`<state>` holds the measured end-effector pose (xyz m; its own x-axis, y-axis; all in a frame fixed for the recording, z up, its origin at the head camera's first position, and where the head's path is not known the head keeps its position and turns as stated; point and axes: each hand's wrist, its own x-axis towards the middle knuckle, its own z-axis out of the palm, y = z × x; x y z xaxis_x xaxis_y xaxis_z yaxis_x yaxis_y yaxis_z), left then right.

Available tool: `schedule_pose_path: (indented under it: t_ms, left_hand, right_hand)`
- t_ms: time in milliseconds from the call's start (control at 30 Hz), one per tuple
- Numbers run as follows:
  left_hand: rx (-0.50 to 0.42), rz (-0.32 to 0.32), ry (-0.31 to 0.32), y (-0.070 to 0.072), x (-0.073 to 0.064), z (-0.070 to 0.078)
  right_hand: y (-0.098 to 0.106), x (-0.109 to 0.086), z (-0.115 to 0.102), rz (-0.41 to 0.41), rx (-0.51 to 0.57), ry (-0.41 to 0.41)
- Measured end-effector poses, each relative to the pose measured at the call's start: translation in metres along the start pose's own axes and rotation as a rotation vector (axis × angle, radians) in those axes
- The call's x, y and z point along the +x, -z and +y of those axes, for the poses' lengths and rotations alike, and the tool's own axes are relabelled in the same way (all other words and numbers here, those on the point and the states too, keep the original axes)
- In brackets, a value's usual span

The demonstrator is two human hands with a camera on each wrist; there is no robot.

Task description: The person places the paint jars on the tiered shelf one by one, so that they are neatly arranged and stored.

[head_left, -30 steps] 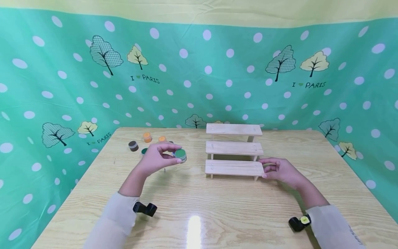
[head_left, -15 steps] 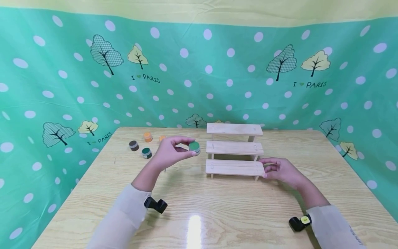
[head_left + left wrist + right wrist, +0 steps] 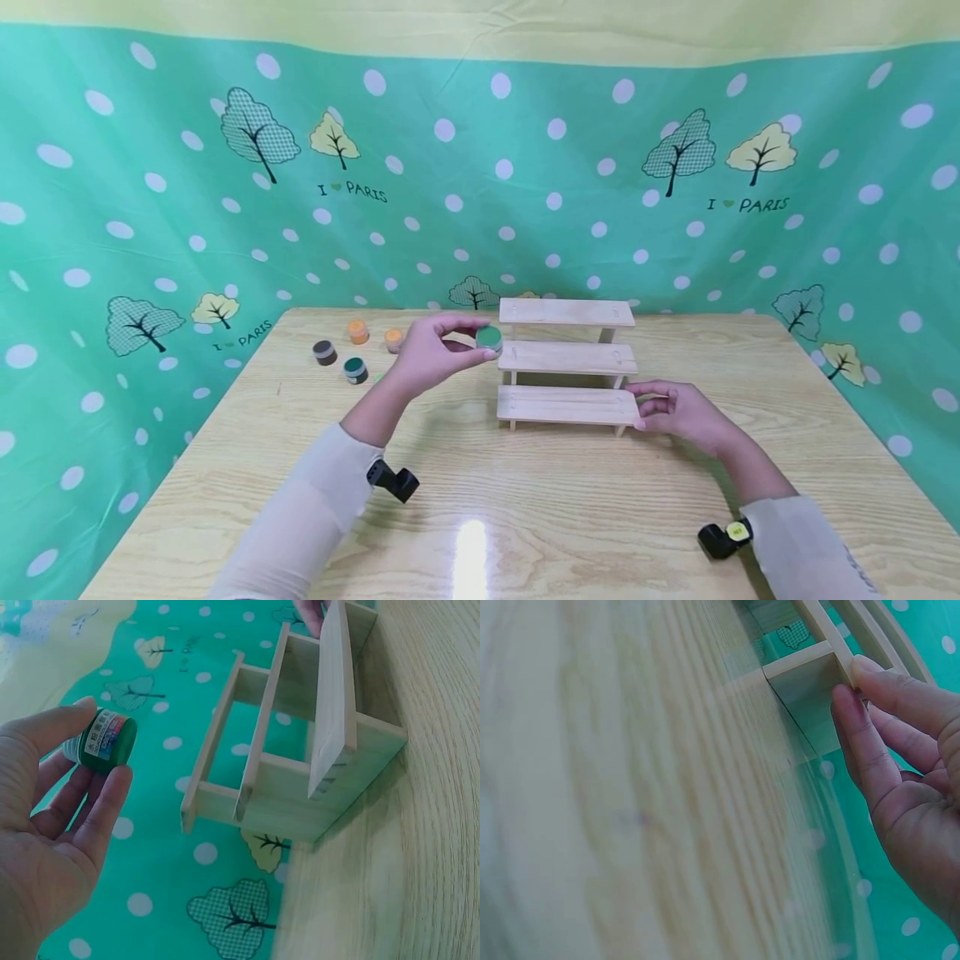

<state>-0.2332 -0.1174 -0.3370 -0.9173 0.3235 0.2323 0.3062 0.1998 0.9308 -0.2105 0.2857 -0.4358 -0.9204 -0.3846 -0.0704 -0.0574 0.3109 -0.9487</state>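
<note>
My left hand [image 3: 429,360] pinches a small paint jar [image 3: 490,338] with a green lid between thumb and fingertips. The jar is held up in the air just at the left ends of the upper two steps of a pale wooden three-tier display stand [image 3: 566,357]. In the left wrist view the jar's printed label [image 3: 106,735] shows, and the jar is tilted on its side. My right hand [image 3: 681,414] grips the right end of the lowest step. Up close in the right wrist view, the thumb [image 3: 900,690] and fingers lie either side of that board's end.
Left on the wooden table [image 3: 585,517] stand more paint jars: a black jar [image 3: 324,352], a dark green jar [image 3: 356,370], an orange jar [image 3: 357,332] and a second orange jar [image 3: 393,340] beside my left hand. A green dotted cloth [image 3: 420,150] hangs behind the table.
My left hand has carried the green-lidded jar right and up to the stand's left side, uncovering the dark green jar and an orange one. The right hand stays on the stand.
</note>
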Motion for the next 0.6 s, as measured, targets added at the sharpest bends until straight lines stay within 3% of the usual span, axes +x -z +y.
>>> schedule_pose_path:
  t_ms: [600]
  left_hand:
    - [0.005, 0.022, -0.018, -0.019, 0.021, 0.005]
  right_hand:
    - [0.0, 0.001, 0.001, 0.007, -0.015, -0.012]
